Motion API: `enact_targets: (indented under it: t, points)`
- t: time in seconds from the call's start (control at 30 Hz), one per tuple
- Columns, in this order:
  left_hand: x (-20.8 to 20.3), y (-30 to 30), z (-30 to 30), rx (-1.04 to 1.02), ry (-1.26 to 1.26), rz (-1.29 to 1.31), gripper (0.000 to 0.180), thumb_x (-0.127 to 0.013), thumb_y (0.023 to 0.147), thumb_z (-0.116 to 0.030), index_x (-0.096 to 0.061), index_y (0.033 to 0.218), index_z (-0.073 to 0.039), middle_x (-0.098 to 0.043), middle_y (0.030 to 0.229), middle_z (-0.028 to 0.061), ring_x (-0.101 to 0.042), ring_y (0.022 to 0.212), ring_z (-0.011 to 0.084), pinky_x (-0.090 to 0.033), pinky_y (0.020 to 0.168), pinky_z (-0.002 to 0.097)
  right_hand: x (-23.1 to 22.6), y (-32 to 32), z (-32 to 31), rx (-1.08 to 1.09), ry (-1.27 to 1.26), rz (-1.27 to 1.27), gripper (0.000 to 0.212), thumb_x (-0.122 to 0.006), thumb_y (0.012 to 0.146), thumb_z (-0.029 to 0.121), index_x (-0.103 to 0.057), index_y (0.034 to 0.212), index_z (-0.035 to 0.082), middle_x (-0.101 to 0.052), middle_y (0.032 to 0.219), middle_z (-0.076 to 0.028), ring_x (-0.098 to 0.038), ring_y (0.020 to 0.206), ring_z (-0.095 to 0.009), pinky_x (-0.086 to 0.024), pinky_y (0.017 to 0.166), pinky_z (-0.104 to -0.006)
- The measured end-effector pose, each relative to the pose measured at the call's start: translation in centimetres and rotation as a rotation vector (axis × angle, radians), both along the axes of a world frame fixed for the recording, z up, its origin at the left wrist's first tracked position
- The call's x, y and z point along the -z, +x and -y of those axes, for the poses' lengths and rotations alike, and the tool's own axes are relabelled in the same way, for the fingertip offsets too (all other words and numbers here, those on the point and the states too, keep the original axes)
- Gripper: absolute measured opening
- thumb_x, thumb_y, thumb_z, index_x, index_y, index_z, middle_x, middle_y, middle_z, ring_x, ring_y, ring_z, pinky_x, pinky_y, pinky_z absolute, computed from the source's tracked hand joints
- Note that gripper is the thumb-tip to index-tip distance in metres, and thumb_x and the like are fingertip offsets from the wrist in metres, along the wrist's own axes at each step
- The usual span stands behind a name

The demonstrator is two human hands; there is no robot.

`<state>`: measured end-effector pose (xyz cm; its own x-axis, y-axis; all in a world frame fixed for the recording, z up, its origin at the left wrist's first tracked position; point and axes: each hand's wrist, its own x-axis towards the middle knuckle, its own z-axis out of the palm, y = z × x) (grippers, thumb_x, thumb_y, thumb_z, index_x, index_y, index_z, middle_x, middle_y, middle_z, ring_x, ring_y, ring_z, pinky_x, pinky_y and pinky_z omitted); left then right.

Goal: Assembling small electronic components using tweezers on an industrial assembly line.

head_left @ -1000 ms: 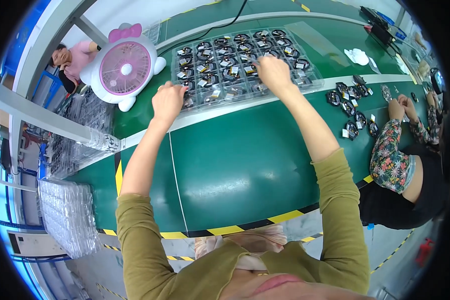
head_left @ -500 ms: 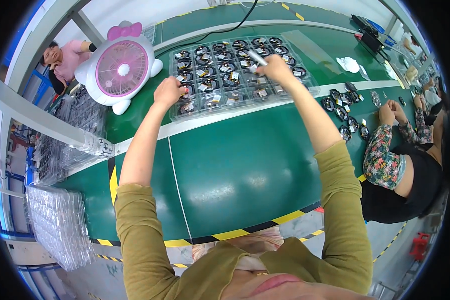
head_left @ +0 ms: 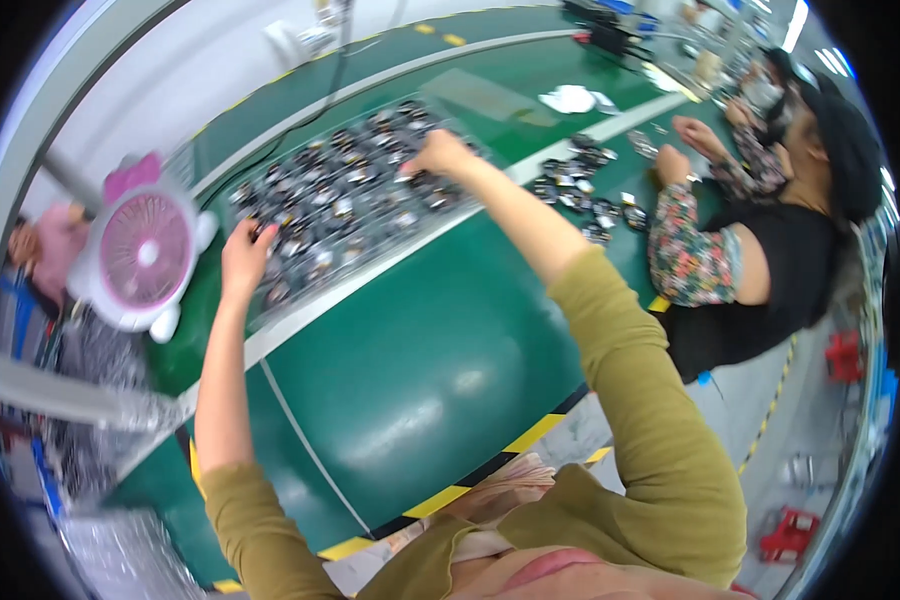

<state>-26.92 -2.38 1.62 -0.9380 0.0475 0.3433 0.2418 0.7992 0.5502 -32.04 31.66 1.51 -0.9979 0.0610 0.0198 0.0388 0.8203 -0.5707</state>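
Though I couldn't tell if the left hand or right hand gripped anything at the compartmented tray, light touches seemed wise.

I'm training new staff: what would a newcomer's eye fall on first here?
A pale fan with a pink bow stands out at the left. Then comes the clear tray of small dark parts, with the left hand and right hand at it. Farther right, a co-worker's floral sleeve shows bright against black clothing.
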Motion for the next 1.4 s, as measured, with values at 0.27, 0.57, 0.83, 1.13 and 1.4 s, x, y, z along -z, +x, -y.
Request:
enact_targets:
  t: [0.27,0.57,0.83,1.13,1.4]
  points:
    - [-0.4,0.5,-2.4,0.048,-0.317,0.19,0.037,-0.063,0.075,-0.029,-0.055,0.098,-0.002,-0.06,0.089,0.0204,-0.058,0.085,0.0345,-0.044,0.072,0.0402,-4.6,3.7,-2.9,0.162,0.149,0.056,0.041,-0.068,0.067,0.038,-0.064,0.087,0.003,-0.063,0.091,-0.016,-0.061,0.085,-0.03,-0.049,0.072,-0.0383]
    - [-0.8,0.8,-2.5,0.167,0.133,0.47,0.03,-0.062,0.078,-0.015,-0.056,0.099,0.004,-0.06,0.08,0.0076,-0.053,0.071,0.013,-0.042,0.064,0.0281,-2.9,4.0,-2.5,0.177,0.42,-0.075,0.025,-0.057,0.076,0.026,-0.066,0.085,0.005,-0.064,0.088,-0.014,-0.062,0.085,-0.028,-0.05,0.069,-0.0378]
    - [-0.4,0.1,-6.7,0.235,-0.121,0.122,0.04,-0.054,0.082,-0.034,-0.051,0.099,0.003,-0.06,0.087,0.0239,-0.057,0.083,0.0387,-0.044,0.071,0.0411,-2.2,3.7,-1.2,0.153,0.494,-0.206,0.036,-0.058,0.076,0.039,-0.065,0.077,0.004,-0.064,0.078,-0.013,-0.063,0.075,-0.028,-0.05,0.062,-0.0367]
    - [-0.8,-1.6,-9.4,0.231,-0.082,0.327,0.052,-0.07,0.068,-0.038,-0.054,0.096,0.003,-0.06,0.089,0.0198,-0.058,0.084,0.028,-0.043,0.075,0.0352,-1.2,2.5,-0.9,0.218,0.398,-0.221,0.036,-0.06,0.075,0.039,-0.064,0.077,0.003,-0.064,0.082,-0.014,-0.062,0.08,-0.028,-0.049,0.066,-0.0374]
    - [0.1,1.0,-10.6,0.302,0.012,-0.043,0.038,-0.075,0.064,-0.02,-0.054,0.088,-0.001,-0.055,0.081,0.0123,-0.053,0.076,0.0226,-0.042,0.072,0.032,-2.0,2.3,-1.9,0.229,0.266,-0.112,0.039,-0.061,0.073,0.04,-0.064,0.083,0.002,-0.063,0.087,-0.017,-0.061,0.083,-0.03,-0.049,0.07,-0.0389]
